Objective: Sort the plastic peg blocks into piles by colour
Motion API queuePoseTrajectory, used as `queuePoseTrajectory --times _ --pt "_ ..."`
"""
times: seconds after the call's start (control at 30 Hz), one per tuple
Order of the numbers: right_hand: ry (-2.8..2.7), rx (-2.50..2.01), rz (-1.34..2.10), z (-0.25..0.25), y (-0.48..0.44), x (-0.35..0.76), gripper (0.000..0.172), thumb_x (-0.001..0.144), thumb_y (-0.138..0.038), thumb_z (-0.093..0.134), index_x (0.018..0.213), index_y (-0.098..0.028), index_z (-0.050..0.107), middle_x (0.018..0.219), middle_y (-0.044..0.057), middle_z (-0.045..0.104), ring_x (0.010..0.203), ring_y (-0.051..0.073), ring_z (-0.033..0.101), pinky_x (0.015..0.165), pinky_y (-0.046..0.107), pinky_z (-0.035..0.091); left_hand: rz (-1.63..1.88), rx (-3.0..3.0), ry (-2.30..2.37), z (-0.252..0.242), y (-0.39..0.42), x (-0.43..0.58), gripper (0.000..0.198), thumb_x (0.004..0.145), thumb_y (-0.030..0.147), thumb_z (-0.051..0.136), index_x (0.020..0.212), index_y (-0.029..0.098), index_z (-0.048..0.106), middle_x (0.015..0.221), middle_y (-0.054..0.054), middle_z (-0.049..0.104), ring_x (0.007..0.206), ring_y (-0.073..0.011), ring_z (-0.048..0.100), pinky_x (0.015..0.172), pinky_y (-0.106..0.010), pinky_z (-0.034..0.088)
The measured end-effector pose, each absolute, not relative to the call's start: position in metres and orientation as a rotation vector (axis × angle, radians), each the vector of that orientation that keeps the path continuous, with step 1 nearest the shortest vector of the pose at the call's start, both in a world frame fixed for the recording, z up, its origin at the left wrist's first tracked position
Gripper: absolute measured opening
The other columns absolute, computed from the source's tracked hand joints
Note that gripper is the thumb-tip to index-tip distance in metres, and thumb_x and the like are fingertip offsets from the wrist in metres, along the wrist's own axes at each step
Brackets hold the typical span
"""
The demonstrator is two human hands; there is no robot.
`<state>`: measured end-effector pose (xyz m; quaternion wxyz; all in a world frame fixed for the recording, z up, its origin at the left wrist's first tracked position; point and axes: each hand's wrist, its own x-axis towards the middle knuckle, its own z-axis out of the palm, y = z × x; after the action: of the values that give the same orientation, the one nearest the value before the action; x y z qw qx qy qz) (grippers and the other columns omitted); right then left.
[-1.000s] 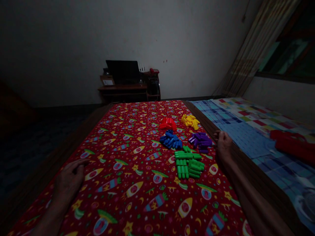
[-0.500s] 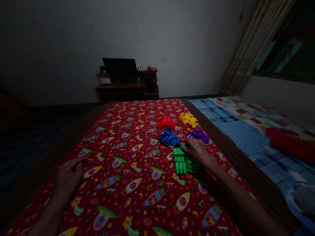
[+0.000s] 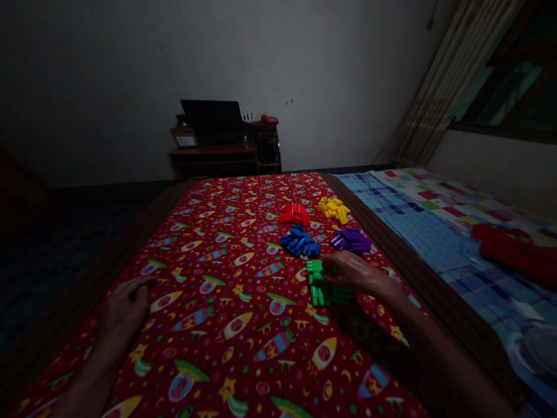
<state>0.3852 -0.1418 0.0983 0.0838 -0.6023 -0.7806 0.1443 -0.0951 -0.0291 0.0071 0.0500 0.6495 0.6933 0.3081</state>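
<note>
On the right, my right hand [image 3: 350,271] is over a cluster of green plastic blocks [image 3: 319,296], its fingers pinched on a green piece at their tips. Part of the cluster is hidden under the hand. Just beyond lie a heap of purple blocks [image 3: 351,240] and a heap of blue blocks [image 3: 300,241]. Red blocks [image 3: 295,213] sit close together farther back, beside a pile of yellow blocks [image 3: 333,209]. At the left, my left hand [image 3: 124,310] rests on the red rocket-print cloth [image 3: 243,371], fingers stretched forward and holding nothing.
Brown fabric [image 3: 383,249] borders the cloth. To the right are a blue checked sheet [image 3: 418,244], a red bag-like item [image 3: 513,249] and a fan [image 3: 537,348]. A desk [image 3: 213,152] with a dark monitor [image 3: 212,121] stands against the far wall.
My right hand has moved slightly toward me, from beside the purple heap to above the green blocks, so more purple shows. My left hand stays in place.
</note>
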Motion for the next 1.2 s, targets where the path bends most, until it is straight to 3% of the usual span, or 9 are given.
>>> queuePoseTrajectory --times 0.13,0.23,0.4,0.53,0.8,1.2 --pt "-2.241 -1.776 0.376 0.103 -0.142 0.391 0.006 0.080 -0.021 0.059 0.080 -0.017 0.064 0.072 0.001 0.064 0.061 0.011 0.052 0.054 0.021 0.030 0.888 1.975 2.117 0.010 -0.031 -0.092 0.039 0.082 0.035 0.037 0.093 0.014 0.069 0.113 -0.013 0.066 0.109 -0.0279 0.061 0.101 -0.044 0.045" --pt "-2.031 -1.712 0.274 0.111 -0.140 0.401 0.021 0.086 -0.031 0.052 0.076 -0.018 0.065 0.066 0.001 0.063 0.055 0.011 0.051 0.052 0.022 0.031 0.891 1.957 2.126 0.010 -0.031 -0.092 0.039 0.082 0.036 0.037 0.093 0.015 0.068 0.114 -0.014 0.066 0.108 -0.0272 0.061 0.101 -0.044 0.045" --pt "-1.388 -1.627 -0.014 0.109 -0.128 0.433 0.037 0.086 -0.049 0.049 0.073 -0.018 0.064 0.067 0.003 0.067 0.060 0.015 0.059 0.058 0.024 0.042 0.925 1.971 2.108 0.006 -0.028 -0.096 0.037 0.080 0.036 0.039 0.090 0.017 0.068 0.112 -0.012 0.067 0.107 -0.0259 0.061 0.101 -0.041 0.044" --pt "-0.904 -1.542 -0.099 0.081 -0.113 0.474 0.043 0.085 -0.054 0.041 0.069 -0.019 0.060 0.068 0.005 0.067 0.062 0.016 0.060 0.060 0.026 0.045 0.937 1.974 2.100 0.005 -0.027 -0.097 0.038 0.078 0.037 0.038 0.089 0.016 0.068 0.111 -0.014 0.067 0.106 -0.0270 0.062 0.101 -0.042 0.045" --pt "-0.673 -1.528 0.116 -0.001 -0.101 0.524 0.042 0.078 -0.056 0.041 0.075 -0.018 0.059 0.075 0.007 0.068 0.065 0.016 0.061 0.058 0.028 0.046 0.965 1.978 2.084 0.007 -0.027 -0.096 0.033 0.076 0.036 0.039 0.083 0.019 0.067 0.103 -0.011 0.069 0.103 -0.0283 0.063 0.098 -0.045 0.047" --pt "-0.718 -1.603 0.212 -0.005 -0.100 0.524 0.032 0.072 -0.045 0.047 0.072 -0.017 0.062 0.070 0.007 0.069 0.063 0.019 0.063 0.057 0.030 0.047 0.950 1.981 2.077 0.007 -0.026 -0.099 0.035 0.075 0.038 0.039 0.084 0.019 0.067 0.108 -0.012 0.069 0.105 -0.0283 0.063 0.099 -0.044 0.046"
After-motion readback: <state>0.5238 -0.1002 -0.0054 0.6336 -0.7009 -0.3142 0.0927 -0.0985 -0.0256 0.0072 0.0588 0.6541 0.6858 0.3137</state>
